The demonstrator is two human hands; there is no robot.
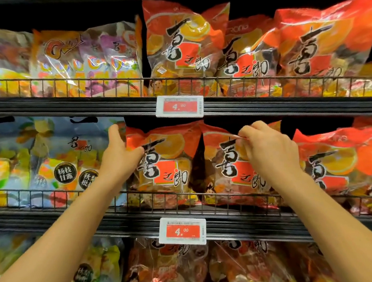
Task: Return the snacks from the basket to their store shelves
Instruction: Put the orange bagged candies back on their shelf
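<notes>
Two orange-red snack bags with black brush lettering stand side by side on the middle shelf (188,211). My left hand (119,152) grips the top left corner of the left bag (169,163), thumb on its front. My right hand (266,146) pinches the upper front of the neighbouring bag (227,171) between thumb and fingers. Both bags stand upright behind the wire rail. The basket is out of view.
More orange-red bags (326,41) fill the shelf above and the right side (343,158) of this shelf. Blue-and-yellow bags (44,160) stand at the left. Price tags (179,106) (182,230) hang on the shelf edges. Wire rails front each shelf.
</notes>
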